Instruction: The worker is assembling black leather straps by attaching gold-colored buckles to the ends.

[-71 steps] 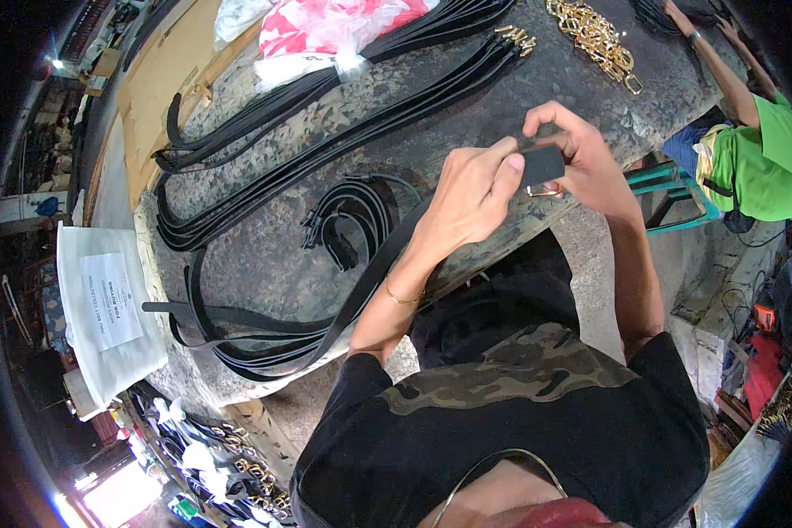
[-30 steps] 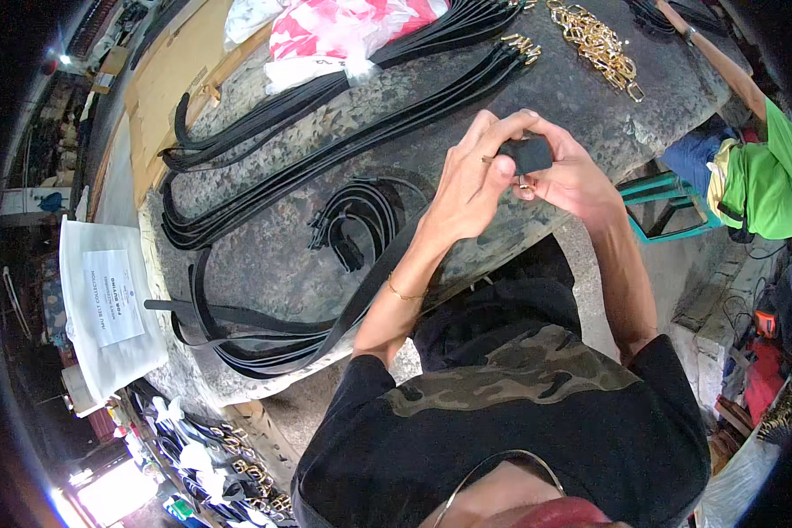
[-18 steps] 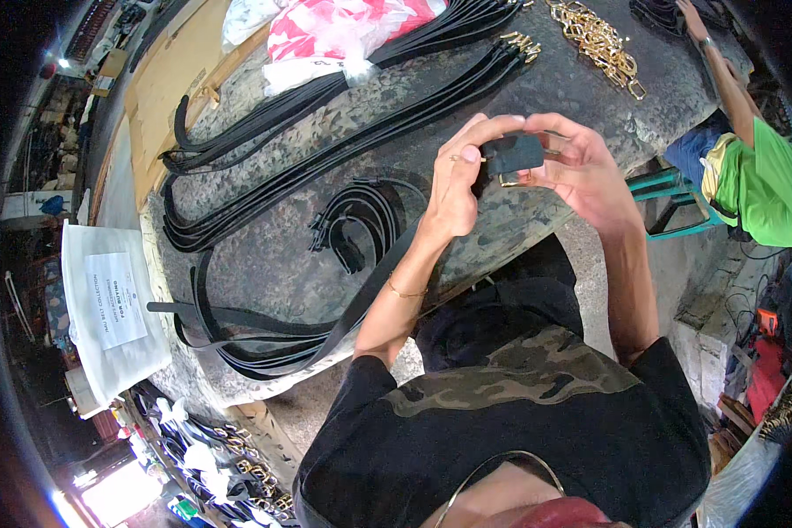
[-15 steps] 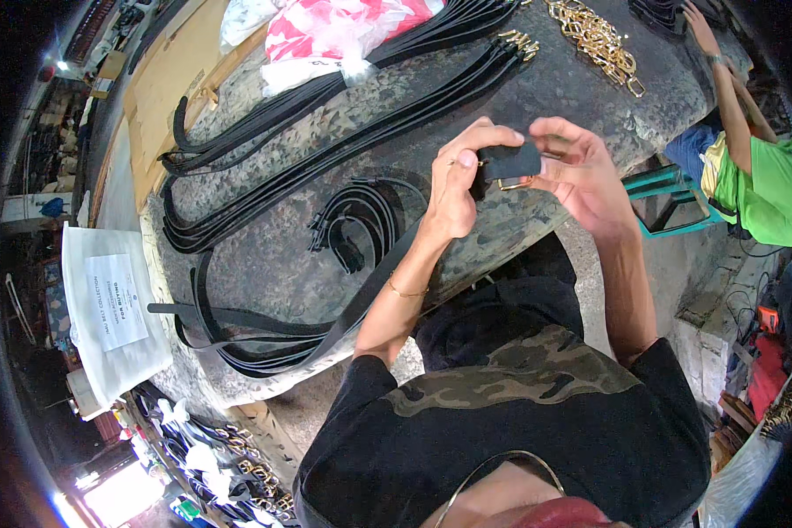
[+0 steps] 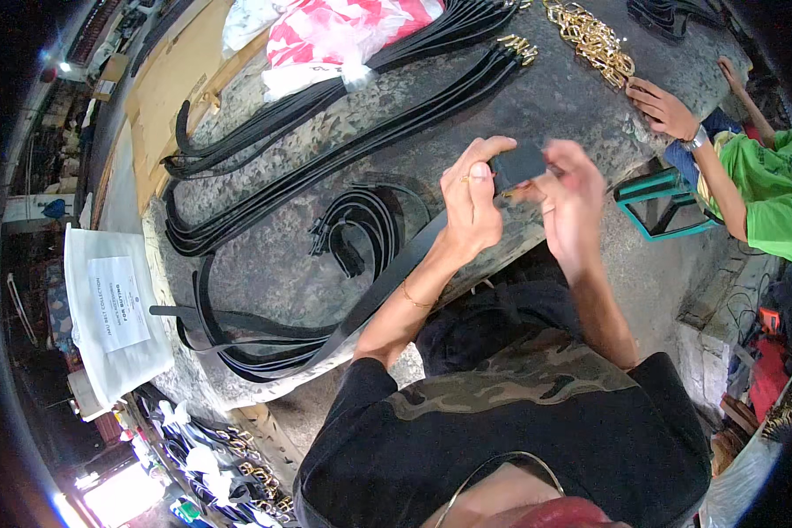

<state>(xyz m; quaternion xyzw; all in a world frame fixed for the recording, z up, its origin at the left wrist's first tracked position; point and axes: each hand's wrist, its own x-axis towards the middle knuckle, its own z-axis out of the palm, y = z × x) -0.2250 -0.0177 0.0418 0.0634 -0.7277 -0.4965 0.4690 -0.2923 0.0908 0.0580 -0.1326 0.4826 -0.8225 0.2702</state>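
Over the front part of the table, my left hand (image 5: pixel 473 198) is closed on the end of a black belt (image 5: pixel 519 167), thumb on top. A bit of gold metal, likely its buckle, peeks out below the strap end. The belt strap appears to run back under my left forearm to the left side of the table. Close against the right side of the belt end is my right hand (image 5: pixel 572 207), its fingers curled and blurred by motion. Whether they grip the belt or buckle cannot be made out. A coil of black straps (image 5: pixel 361 224) lies left of my hands.
Long bundles of black belts (image 5: pixel 343 167) cross the table (image 5: pixel 581 106). Gold buckles (image 5: pixel 594 44) are heaped at the far right, touched by a green-shirted co-worker's hand (image 5: pixel 664 107). A red-and-white plastic bag (image 5: pixel 352 31) lies far back; a teal stool (image 5: pixel 660 207) stands right.
My right hand has moved left and slightly down, now blurred; my left hand has shifted slightly right with the belt end. The co-worker's hand has come down to the gold buckles.
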